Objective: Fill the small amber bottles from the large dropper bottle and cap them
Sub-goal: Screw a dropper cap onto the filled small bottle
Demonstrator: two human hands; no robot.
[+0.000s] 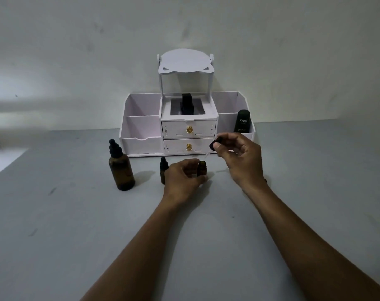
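My left hand [181, 179] grips a small uncapped amber glass bottle [201, 168] just below centre frame; my right hand [243, 158] pinches a black rubber-bulbed dropper [215, 143] above it.

The bottle stands upright on the smooth matte grey table [76, 224], my left fingers curled round its lower half. The dropper's thin clear pipette [207, 154] slants down-left toward the open mouth, apart from it. Both forearms reach in from the lower frame. Left of my hand stand a second small amber bottle with black dropper cap [163, 169] and, further left, the large round amber dropper bottle [121, 171], capped.
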